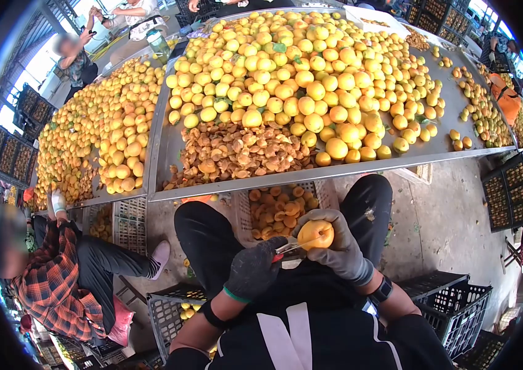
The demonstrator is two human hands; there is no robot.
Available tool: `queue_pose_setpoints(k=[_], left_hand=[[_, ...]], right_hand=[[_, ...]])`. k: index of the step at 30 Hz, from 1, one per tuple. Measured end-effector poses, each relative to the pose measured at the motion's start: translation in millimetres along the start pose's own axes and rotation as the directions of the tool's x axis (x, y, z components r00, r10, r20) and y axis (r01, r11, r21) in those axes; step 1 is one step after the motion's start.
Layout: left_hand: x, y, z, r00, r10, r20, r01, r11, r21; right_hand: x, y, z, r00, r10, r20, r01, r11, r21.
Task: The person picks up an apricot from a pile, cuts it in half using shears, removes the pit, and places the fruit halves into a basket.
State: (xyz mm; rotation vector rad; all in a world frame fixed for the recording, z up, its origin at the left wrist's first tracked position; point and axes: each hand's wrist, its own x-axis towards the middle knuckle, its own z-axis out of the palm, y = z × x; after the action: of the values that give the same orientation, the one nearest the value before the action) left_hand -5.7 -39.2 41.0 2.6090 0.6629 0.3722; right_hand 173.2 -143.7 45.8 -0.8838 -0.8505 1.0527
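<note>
Head view: fruit [317, 234], illegible watch [385, 288]

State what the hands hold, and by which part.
The left hand grips a slim metal tool by its red handle; the right hand holds a round yellow-orange fruit by its sides.

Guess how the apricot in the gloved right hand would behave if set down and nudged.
The apricot would probably roll, being nearly round. It seems fairly light: the right hand alone supports it. It may bruise, since the cut apricots crated nearby look soft.
</note>
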Motion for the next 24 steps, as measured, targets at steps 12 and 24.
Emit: queue_pose_setpoints(k=[12, 24], left_hand=[[8.7, -11.6, 3.6, 0.999, -0.031, -0.032, 0.027, 0.994, -0.107], [15.8, -7.9, -4.5, 0.997, -0.004, -0.077, -0.008, 0.987, -0.160]], right_hand=[[1.6, -8.0, 10.1, 0.996, -0.052, -0.071, 0.031, 0.962, -0.272], [12.8, -16.7, 4.6, 0.999, 0.019, -0.034, -0.029, 0.944, -0.328]])
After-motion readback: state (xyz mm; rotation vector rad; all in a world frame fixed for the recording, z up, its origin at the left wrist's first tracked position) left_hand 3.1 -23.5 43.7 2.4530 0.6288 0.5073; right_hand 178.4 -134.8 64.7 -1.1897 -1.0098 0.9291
